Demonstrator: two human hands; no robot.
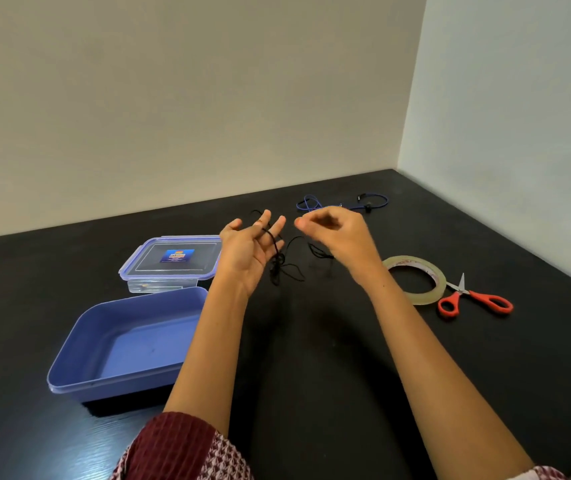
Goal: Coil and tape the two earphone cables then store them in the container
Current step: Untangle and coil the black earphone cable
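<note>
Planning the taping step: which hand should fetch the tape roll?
Probably right: the tape roll lies near the right hand, while the left hand has the black cable looped over its fingers.

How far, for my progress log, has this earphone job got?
Done: nothing; the open blue plastic container holds no cable. In hand: the thin black earphone cable loops over straight fingers of the left hand, the right hand seemingly pinching it. Left: taping with the clear tape roll and red-handled scissors, coiling the blue earphone cable lying loose behind, storing both.
</note>
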